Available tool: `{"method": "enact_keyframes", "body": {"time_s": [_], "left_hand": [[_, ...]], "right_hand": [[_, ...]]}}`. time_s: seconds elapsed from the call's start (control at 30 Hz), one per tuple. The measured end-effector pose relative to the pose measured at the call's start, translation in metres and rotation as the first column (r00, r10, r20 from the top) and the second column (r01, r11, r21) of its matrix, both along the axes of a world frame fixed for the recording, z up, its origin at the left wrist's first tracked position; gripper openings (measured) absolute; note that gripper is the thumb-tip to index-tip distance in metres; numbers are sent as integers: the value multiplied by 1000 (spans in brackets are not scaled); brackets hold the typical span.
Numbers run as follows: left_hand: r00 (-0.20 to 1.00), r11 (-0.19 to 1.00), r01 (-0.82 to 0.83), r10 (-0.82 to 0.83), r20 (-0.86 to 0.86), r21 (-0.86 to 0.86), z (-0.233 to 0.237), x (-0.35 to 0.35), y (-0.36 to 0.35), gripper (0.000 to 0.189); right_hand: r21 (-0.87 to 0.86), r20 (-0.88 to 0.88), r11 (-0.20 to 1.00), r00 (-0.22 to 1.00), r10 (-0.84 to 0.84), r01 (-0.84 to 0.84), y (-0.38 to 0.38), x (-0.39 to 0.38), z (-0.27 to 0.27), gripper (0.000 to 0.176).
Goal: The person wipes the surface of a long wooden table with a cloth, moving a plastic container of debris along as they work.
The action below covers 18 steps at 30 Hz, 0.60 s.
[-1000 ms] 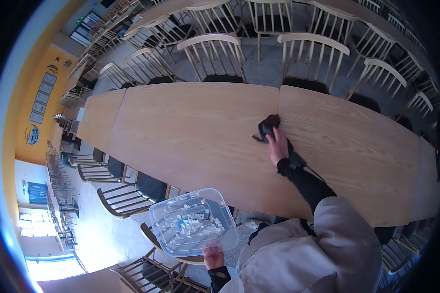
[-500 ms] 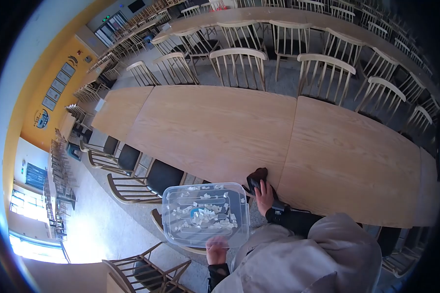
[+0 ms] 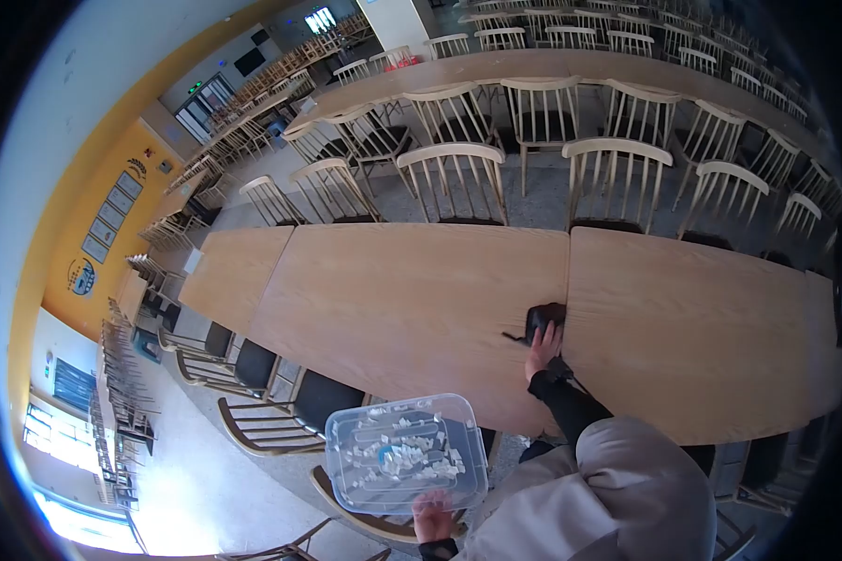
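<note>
My left hand (image 3: 432, 516) grips the near edge of a clear plastic box (image 3: 344, 488), its fingers showing through the wall. White flat scraps (image 3: 412, 458) lie scattered over the bottom of the box, and a small blue patch shows among them. The box is held beside the table edge, slightly tilted. On the wooden tabletop my right hand (image 3: 544, 352) holds a dark, soft-looking bundle (image 3: 543, 319), perhaps a cloth, with a thin tail sticking out to the left. The fingers lie over its near side; its exact kind I cannot make out.
The long wooden table (image 3: 412, 290) runs across in front of me, with seams between its panels. Chairs with black seats (image 3: 327, 402) stand along its left near side. More spindle-back chairs (image 3: 454, 173) line the far side, before another long table (image 3: 496, 67).
My right hand has moved the dark bundle away from the near table edge, farther onto the tabletop. The box and my left hand sit lower in view, and the camera has tilted up.
</note>
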<state>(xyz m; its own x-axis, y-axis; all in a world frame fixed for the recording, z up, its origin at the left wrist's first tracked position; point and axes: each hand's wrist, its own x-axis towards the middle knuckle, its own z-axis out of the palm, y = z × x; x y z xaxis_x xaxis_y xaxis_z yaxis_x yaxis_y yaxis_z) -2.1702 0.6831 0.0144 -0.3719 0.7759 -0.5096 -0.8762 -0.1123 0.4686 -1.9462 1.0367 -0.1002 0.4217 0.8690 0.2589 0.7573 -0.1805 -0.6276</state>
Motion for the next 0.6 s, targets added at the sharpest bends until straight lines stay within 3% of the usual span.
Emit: {"method": "enact_keyframes", "body": {"time_s": [0.03, 0.07, 0.1, 0.17, 0.2, 0.3, 0.37, 0.43, 0.47, 0.5, 0.57, 0.6], "left_hand": [[998, 998, 6, -9, 60, 64, -8, -5, -2, 34], [999, 991, -30, 33, 15, -134, -11, -4, 1, 33], [999, 988, -33, 34, 6, -148, -2, -2, 9, 33], [993, 909, 56, -92, -67, -413, 23, 9, 18, 33], [997, 836, 3, -47, -67, -548, 41, 18, 34, 35], [998, 725, -53, 60, -14, -687, 46, 19, 55, 37], [999, 705, -29, 7, -34, -708, 38, 18, 60, 39], [998, 682, -7, -45, -52, -731, 21, 13, 44, 42], [882, 699, 104, -393, -259, -708, 5, 6, 24, 47], [610, 669, 221, -662, -435, -709, -4, 3, 14, 51], [626, 643, 175, -657, -420, -745, 5, 5, 18, 58], [415, 551, 214, -799, -436, -807, 3, 3, 14, 57]], "right_hand": [[-14, 118, 1000, 993, 0, 2, 15, 3, 3, 40], [-72, 340, 997, 940, 19, 6, 34, 8, -9, 40], [-86, 331, 996, 943, 25, 4, 51, 10, -12, 40], [-59, 406, 993, 911, -66, 99, 82, 14, -18, 39], [-83, 407, 992, 912, -55, 96, 97, 15, -16, 39], [-41, 425, 986, 896, -129, 161, 149, 21, -12, 37], [7, 399, 978, 896, -194, 208, 186, 28, -18, 38], [-69, 377, 972, 908, -184, 226, 208, 32, 1, 40], [-131, 356, 961, 917, -182, 242, 216, 33, 9, 41], [-148, 355, 959, 918, -176, 241, 225, 33, 10, 41], [-125, 339, 961, 921, -192, 247, 233, 33, 5, 47], [-139, 354, 957, 915, -193, 256, 236, 33, 2, 49]]}}
